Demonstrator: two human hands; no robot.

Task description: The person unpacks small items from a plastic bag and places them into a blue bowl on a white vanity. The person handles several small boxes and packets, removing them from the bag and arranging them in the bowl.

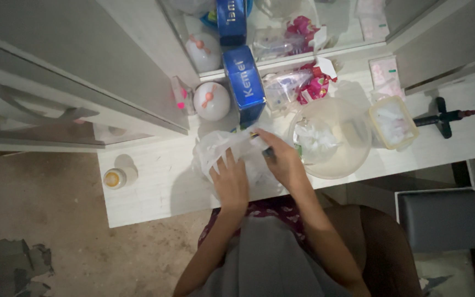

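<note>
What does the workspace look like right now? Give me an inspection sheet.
Surface: white table, dimly lit.
Job's things: white plastic bag under both hands.
Clutter: blue box, white egg-shaped item, clear bowl, lidded container, small bottle, pink packets.
Grippers: left hand flat on bag; right hand pinching bag, small dark item.
Cables: nothing seen.
Surroundings: mirror behind, stool at right, bare floor.

A white table (155, 192) stands against a mirror (325, 27), its left edge over a bare brown floor (39, 220). A grey stool (441, 220) sits right. Light is dim.
</note>
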